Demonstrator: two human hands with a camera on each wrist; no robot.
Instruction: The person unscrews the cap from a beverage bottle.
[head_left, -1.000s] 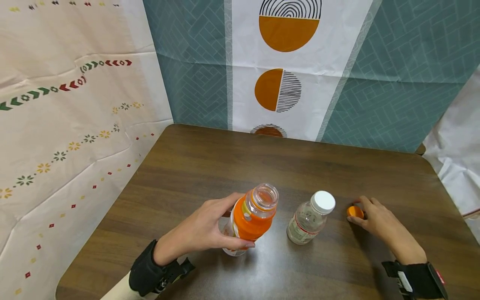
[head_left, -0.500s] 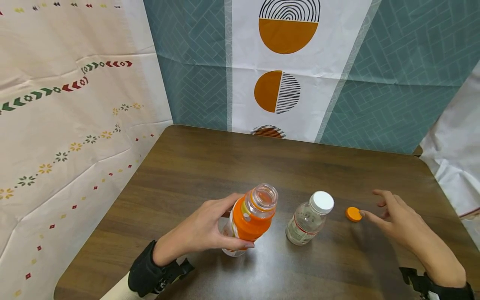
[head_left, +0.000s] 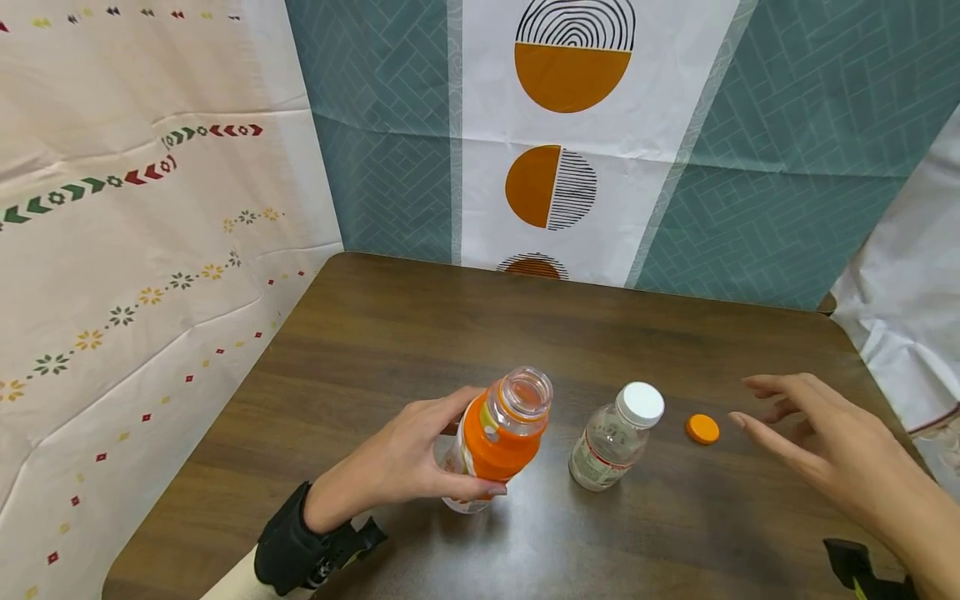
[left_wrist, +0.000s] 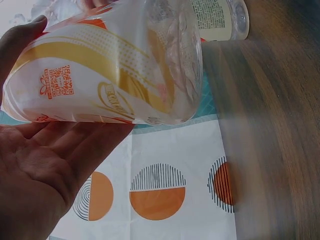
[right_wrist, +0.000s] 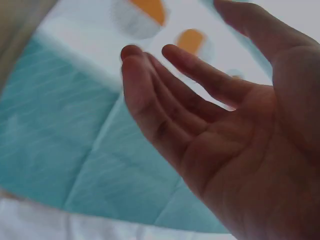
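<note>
My left hand (head_left: 420, 454) grips a clear plastic bottle (head_left: 504, 442) with an orange and white label, thumb on the near side and fingers round the far side. The bottle's mouth is uncapped. In the left wrist view the bottle's label (left_wrist: 62, 82) shows a printed code, and its clear base faces right. An orange bottle cap (head_left: 702, 429) lies on the table. Right of the cap, my right hand (head_left: 832, 442) hovers with fingers loosely bent and nothing between them. The right wrist view shows that same right hand (right_wrist: 225, 125) with its palm bare.
Between the gripped bottle and the cap stands a clear jar (head_left: 606, 450) with a white lid (head_left: 641, 405). The brown wooden table (head_left: 420, 325) ends at a teal and white patterned cloth (head_left: 390, 150) behind. A cream cloth (head_left: 150, 300) hangs along the left.
My right hand has let go of the orange cap and drawn away to the right. The cap stays on the table. My left hand keeps its grip on the bottle.
</note>
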